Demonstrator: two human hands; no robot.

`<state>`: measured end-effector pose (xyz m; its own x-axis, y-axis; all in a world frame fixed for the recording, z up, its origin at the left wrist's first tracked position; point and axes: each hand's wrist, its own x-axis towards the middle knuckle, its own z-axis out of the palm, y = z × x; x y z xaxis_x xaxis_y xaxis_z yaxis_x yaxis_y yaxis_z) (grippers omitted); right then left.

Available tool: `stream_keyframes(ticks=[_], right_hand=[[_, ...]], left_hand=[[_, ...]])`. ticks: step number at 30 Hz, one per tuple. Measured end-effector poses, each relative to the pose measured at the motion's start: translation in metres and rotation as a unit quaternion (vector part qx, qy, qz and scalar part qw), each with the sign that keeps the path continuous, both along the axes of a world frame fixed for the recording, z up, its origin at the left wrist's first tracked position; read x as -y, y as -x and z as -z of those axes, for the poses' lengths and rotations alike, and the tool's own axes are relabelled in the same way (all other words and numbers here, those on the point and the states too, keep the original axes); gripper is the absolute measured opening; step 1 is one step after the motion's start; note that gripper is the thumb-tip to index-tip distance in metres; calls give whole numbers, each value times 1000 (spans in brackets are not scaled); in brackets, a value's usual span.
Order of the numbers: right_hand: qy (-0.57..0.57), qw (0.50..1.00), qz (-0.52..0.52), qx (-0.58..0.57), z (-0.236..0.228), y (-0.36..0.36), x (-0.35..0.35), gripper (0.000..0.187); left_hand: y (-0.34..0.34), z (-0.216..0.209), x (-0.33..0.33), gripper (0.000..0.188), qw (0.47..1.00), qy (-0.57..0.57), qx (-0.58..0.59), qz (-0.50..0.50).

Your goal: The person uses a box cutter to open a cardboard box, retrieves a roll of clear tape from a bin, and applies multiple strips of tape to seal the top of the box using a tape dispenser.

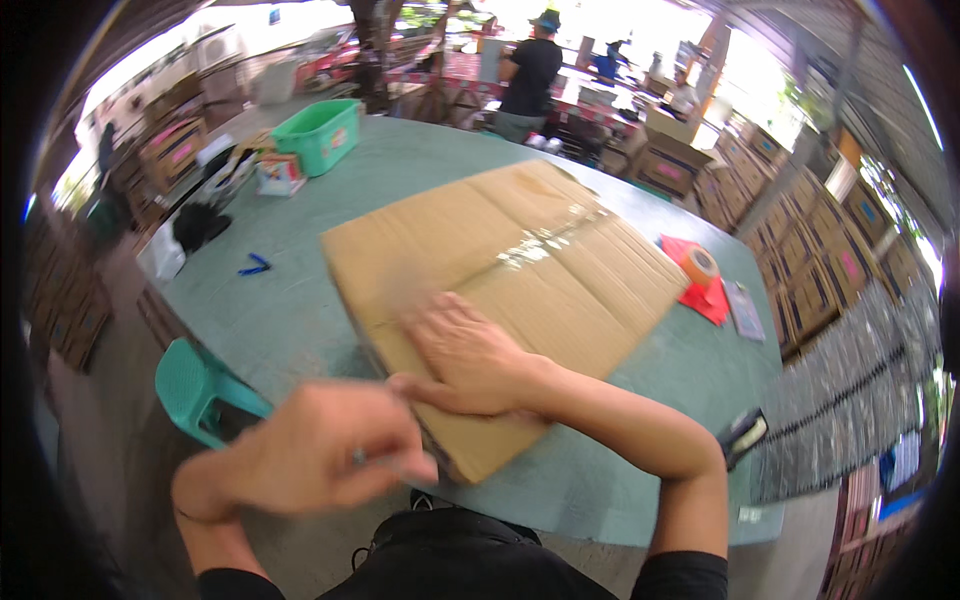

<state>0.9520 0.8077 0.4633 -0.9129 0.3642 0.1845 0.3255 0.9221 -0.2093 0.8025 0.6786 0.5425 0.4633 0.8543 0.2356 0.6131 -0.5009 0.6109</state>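
Observation:
A large flat cardboard box (600,275) lies on the green table, with a strip of shiny clear tape across part of its top. My right hand (465,355) rests palm down on the box near its left edge, fingers stretched out and slightly blurred. Off the box's near left corner, my left hand (325,450) is raised in the air, smeared by motion. Its fingers are curled in toward the thumb, and a small shiny spot shows between them; what it holds, if anything, I cannot make out.
On the table (270,330) are blue-handled pliers (255,264), a green basket (317,137), an orange tape roll (699,264) on red cloth, and a dark tape dispenser (745,437). A teal chair (200,385) stands left. Bubble wrap (840,400) hangs right. A person (530,75) stands beyond.

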Motion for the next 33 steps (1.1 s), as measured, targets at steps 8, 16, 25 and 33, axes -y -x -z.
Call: stream_keyframes(ticks=[8,16,25,33], right_hand=[[268,898,209,-281,-43,-233,29,34],[245,567,589,-521,47,-472,184,23],[394,498,616,-466,133,-494,234,26],[489,304,458,-677,200,-461,154,63]], left_hand=[[-177,124,-3,9,913,299,161,226],[-471,264,-103,23,971,69,170,151],[-574,277,-131,33,946,300,125,13],[-421,248,-22,27,911,320,249,73]])
